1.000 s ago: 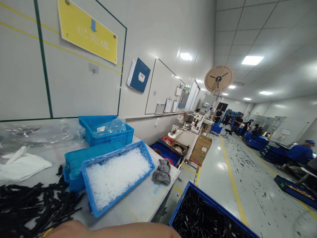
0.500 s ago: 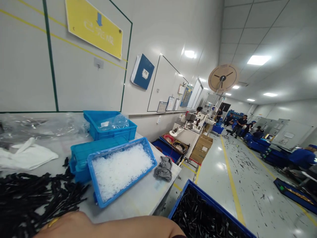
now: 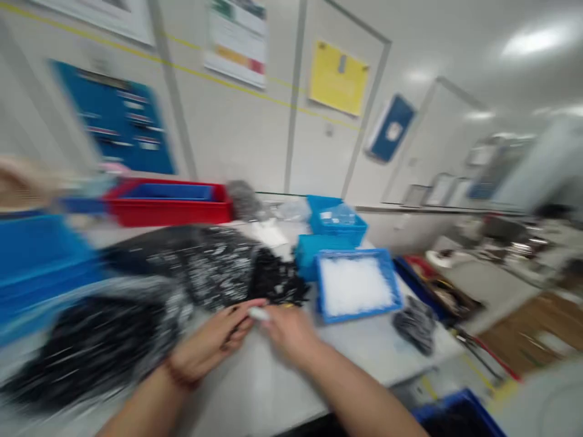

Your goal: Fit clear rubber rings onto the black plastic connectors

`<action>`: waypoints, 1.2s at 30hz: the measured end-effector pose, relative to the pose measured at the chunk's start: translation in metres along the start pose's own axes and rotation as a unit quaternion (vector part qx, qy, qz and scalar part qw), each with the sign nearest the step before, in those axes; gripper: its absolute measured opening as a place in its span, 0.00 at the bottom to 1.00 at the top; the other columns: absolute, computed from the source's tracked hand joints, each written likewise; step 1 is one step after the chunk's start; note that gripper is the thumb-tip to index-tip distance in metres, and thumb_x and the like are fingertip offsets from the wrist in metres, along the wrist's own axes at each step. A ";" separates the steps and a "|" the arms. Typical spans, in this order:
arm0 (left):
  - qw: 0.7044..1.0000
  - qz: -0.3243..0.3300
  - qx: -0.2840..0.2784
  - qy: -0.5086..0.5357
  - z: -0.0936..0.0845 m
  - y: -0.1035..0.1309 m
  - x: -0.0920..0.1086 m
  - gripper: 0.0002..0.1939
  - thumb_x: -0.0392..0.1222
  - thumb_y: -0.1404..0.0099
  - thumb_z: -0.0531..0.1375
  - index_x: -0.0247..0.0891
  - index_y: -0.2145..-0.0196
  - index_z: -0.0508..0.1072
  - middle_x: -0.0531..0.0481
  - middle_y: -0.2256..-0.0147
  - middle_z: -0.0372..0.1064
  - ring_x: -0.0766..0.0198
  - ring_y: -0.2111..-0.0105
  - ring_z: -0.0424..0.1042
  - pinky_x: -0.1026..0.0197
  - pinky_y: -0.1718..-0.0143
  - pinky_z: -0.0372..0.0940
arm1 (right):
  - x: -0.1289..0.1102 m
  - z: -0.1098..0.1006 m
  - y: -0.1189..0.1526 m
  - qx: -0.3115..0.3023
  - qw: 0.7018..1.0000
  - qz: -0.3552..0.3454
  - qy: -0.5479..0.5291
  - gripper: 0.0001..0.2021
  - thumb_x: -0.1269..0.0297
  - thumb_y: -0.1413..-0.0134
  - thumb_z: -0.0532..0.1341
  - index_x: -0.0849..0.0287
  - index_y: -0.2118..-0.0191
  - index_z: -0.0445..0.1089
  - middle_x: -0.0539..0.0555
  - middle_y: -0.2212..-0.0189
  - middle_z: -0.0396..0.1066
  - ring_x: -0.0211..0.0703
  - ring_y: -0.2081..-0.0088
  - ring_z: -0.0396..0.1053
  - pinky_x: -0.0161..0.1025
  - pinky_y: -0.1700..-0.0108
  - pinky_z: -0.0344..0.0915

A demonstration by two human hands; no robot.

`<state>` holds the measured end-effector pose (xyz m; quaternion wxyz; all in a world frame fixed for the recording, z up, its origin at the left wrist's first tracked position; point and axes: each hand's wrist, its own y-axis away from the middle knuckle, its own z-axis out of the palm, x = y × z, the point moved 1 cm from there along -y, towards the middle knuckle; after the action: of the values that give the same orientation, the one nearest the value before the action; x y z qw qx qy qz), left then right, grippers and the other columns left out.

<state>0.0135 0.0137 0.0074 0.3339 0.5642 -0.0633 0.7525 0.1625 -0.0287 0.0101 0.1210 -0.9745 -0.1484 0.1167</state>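
My left hand point(image 3: 216, 340) and my right hand point(image 3: 291, 334) meet fingertip to fingertip over the white table, both with curled fingers. A small white piece point(image 3: 259, 314) shows at the right hand's fingertips; blur hides whether it is held or worn on a finger. Something dark shows within the left hand's curled fingers, too smeared to name. Just beyond the hands lies a pile of thin black parts point(image 3: 277, 276). To the right, a blue tray point(image 3: 322, 294) holds many small clear-white rings.
Black parts fill a clear plastic bag point(image 3: 104, 334) at left, near blue bins point(image 3: 40, 261). A red bin point(image 3: 170, 212) stands behind, and a light-blue crate point(image 3: 339, 227) at the back. A grey cloth point(image 3: 415, 325) lies near the table's right edge, above a blue floor bin point(image 3: 460, 413).
The view has swung left and down, from the aisle to the table. Both hands now show together in front; earlier only one forearm and part of a hand showed.
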 end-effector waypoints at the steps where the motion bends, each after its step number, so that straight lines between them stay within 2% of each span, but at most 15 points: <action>1: 1.000 -0.014 0.015 0.012 -0.002 0.006 0.002 0.19 0.50 0.42 0.60 0.34 0.58 0.68 0.59 0.81 0.52 0.77 0.85 0.50 0.75 0.87 0.41 | 0.003 -0.002 -0.001 -0.007 1.000 0.016 -0.022 0.13 0.63 0.41 0.51 0.55 0.53 0.65 0.52 0.63 0.74 0.41 0.64 0.70 0.33 0.65 0.61; 4: 0.995 0.016 0.088 0.034 0.001 0.013 0.015 0.18 0.49 0.42 0.60 0.34 0.59 0.67 0.59 0.80 0.52 0.78 0.85 0.48 0.74 0.86 0.38 | 0.012 -0.003 -0.005 -0.015 0.998 0.031 -0.047 0.14 0.67 0.42 0.49 0.58 0.53 0.65 0.55 0.64 0.74 0.43 0.65 0.71 0.34 0.66 0.60; 7: 0.994 0.039 0.101 0.018 0.008 0.024 0.034 0.14 0.44 0.44 0.61 0.34 0.62 0.65 0.58 0.79 0.54 0.76 0.83 0.51 0.73 0.85 0.39 | 0.019 -0.002 -0.005 0.019 0.998 0.015 -0.058 0.17 0.63 0.41 0.45 0.58 0.52 0.65 0.56 0.67 0.74 0.45 0.68 0.71 0.35 0.69 0.60; 9: 0.990 0.084 0.102 -0.039 0.006 0.041 0.049 0.11 0.42 0.44 0.58 0.35 0.63 0.65 0.58 0.78 0.54 0.75 0.82 0.53 0.72 0.85 0.41 | 0.023 -0.001 -0.004 0.035 0.997 0.013 -0.066 0.18 0.60 0.41 0.43 0.57 0.53 0.65 0.55 0.71 0.73 0.45 0.71 0.71 0.35 0.73 0.60; 11: 0.965 0.130 0.145 -0.177 -0.006 0.062 0.063 0.08 0.40 0.42 0.56 0.36 0.64 0.66 0.58 0.80 0.54 0.72 0.82 0.55 0.71 0.83 0.48 | 0.025 0.001 -0.003 0.047 0.996 0.013 -0.074 0.18 0.58 0.42 0.43 0.56 0.55 0.66 0.55 0.73 0.72 0.45 0.72 0.70 0.35 0.75 0.59; 12: 0.931 0.161 0.182 -0.272 -0.017 0.073 0.070 0.07 0.39 0.42 0.55 0.36 0.65 0.67 0.57 0.80 0.57 0.71 0.80 0.57 0.69 0.80 0.53 | 0.026 0.001 -0.003 0.052 0.996 0.011 -0.078 0.18 0.57 0.42 0.44 0.55 0.56 0.67 0.54 0.73 0.72 0.45 0.73 0.70 0.35 0.76 0.59; 15: 0.766 0.227 0.300 -0.521 -0.056 0.097 0.088 0.05 0.37 0.42 0.55 0.37 0.67 0.69 0.50 0.67 0.68 0.62 0.67 0.66 0.61 0.62 0.61 | 0.025 0.004 -0.005 0.061 0.995 0.004 -0.077 0.17 0.57 0.43 0.45 0.55 0.57 0.67 0.54 0.75 0.72 0.45 0.74 0.69 0.35 0.76 0.59; 19: 0.637 0.155 0.345 -0.672 -0.096 0.108 0.100 0.19 0.39 0.46 0.62 0.35 0.55 0.67 0.42 0.58 0.67 0.52 0.57 0.65 0.53 0.53 0.60 | 0.024 0.006 -0.006 0.068 0.995 0.005 -0.077 0.17 0.58 0.44 0.46 0.55 0.58 0.68 0.55 0.74 0.72 0.45 0.73 0.69 0.36 0.76 0.59; 21: 0.588 0.150 0.349 -0.714 -0.097 0.109 0.102 0.23 0.39 0.47 0.63 0.35 0.53 0.66 0.41 0.56 0.65 0.50 0.55 0.63 0.51 0.52 0.59 | 0.026 0.006 -0.007 0.080 0.992 0.006 -0.097 0.17 0.59 0.43 0.45 0.57 0.58 0.67 0.56 0.72 0.72 0.45 0.71 0.70 0.36 0.73 0.61; 24: 0.538 0.187 0.363 -0.738 -0.074 0.101 0.091 0.15 0.37 0.41 0.58 0.36 0.56 0.68 0.41 0.55 0.65 0.52 0.54 0.62 0.52 0.52 0.59 | 0.029 0.006 -0.007 0.114 0.983 -0.003 -0.142 0.17 0.60 0.44 0.45 0.59 0.58 0.67 0.58 0.66 0.72 0.46 0.64 0.70 0.39 0.65 0.65; 25: 0.539 0.192 0.356 -0.739 -0.062 0.096 0.083 0.11 0.36 0.39 0.55 0.35 0.58 0.69 0.41 0.57 0.65 0.53 0.56 0.64 0.53 0.53 0.59 | 0.031 0.006 -0.008 0.127 0.980 -0.005 -0.155 0.17 0.61 0.44 0.45 0.59 0.57 0.66 0.58 0.64 0.72 0.46 0.62 0.69 0.41 0.62 0.65; 27: 0.585 0.150 0.289 -0.742 -0.038 0.079 0.059 0.10 0.36 0.36 0.50 0.35 0.63 0.71 0.42 0.63 0.68 0.55 0.62 0.67 0.55 0.58 0.62 | 0.032 0.005 -0.008 0.141 0.975 -0.003 -0.173 0.18 0.62 0.45 0.45 0.60 0.54 0.65 0.59 0.60 0.71 0.46 0.58 0.68 0.42 0.59 0.65; 29: 0.639 0.076 0.235 -0.728 -0.020 0.061 0.032 0.09 0.39 0.38 0.53 0.33 0.68 0.71 0.41 0.67 0.69 0.55 0.66 0.69 0.56 0.62 0.63 | 0.032 0.005 -0.007 0.138 0.974 0.003 -0.181 0.19 0.62 0.45 0.45 0.59 0.51 0.64 0.58 0.56 0.69 0.46 0.56 0.67 0.43 0.56 0.65; 31: 0.669 0.054 0.226 -0.706 -0.010 0.046 0.013 0.07 0.38 0.41 0.56 0.32 0.71 0.70 0.39 0.68 0.70 0.53 0.66 0.69 0.56 0.63 0.63 | 0.030 0.003 -0.006 0.128 0.975 0.006 -0.184 0.19 0.60 0.43 0.45 0.58 0.51 0.64 0.58 0.54 0.68 0.46 0.54 0.67 0.42 0.55 0.64; 36: 0.713 0.103 0.205 -0.662 -0.008 0.023 0.014 0.04 0.32 0.44 0.54 0.33 0.74 0.68 0.45 0.73 0.68 0.58 0.70 0.69 0.59 0.66 0.62 | 0.025 -0.003 -0.003 0.121 0.977 0.029 -0.174 0.19 0.57 0.41 0.42 0.58 0.58 0.66 0.57 0.62 0.72 0.45 0.60 0.69 0.38 0.62 0.64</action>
<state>-0.0079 0.0057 0.0239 0.0030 0.9626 -0.1705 0.2108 0.1858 -0.0184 0.0087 0.2071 -0.9214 -0.1236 0.3048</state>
